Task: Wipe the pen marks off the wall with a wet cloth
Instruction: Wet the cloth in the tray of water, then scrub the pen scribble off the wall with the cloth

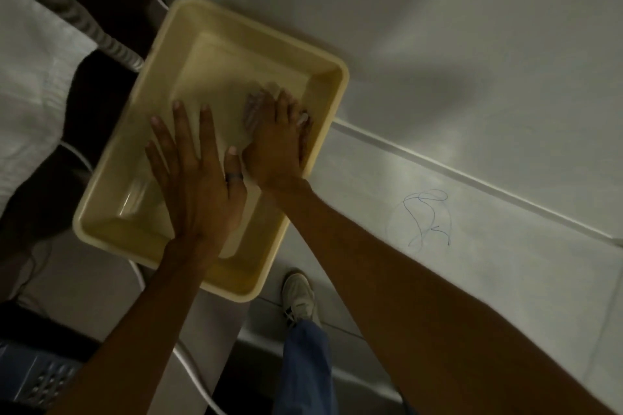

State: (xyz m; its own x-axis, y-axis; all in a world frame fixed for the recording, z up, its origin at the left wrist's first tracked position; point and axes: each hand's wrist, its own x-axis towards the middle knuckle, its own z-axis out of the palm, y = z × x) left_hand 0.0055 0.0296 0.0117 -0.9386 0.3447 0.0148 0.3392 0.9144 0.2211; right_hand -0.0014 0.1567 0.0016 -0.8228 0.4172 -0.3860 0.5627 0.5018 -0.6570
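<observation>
A pale yellow rectangular basin (pixel 300 57) holds water and a white cloth (pixel 232 131) lying flat on its bottom. My left hand (pixel 199 178) is spread flat, fingers apart, pressing on the cloth's near part; a ring shows on the thumb. My right hand (pixel 279 141) lies flat on the cloth's far right part, its fingertips under water near the basin's right wall. A blue pen scribble (pixel 428 217) marks the white wall to the right of the basin.
A raised white ledge (pixel 472 178) runs across the wall above the scribble. White cables (pixel 192 367) trail past the basin. My shoe (pixel 300 293) and jeans leg are below. A blue crate (pixel 37 377) sits bottom left, with white fabric (pixel 37 77) at left.
</observation>
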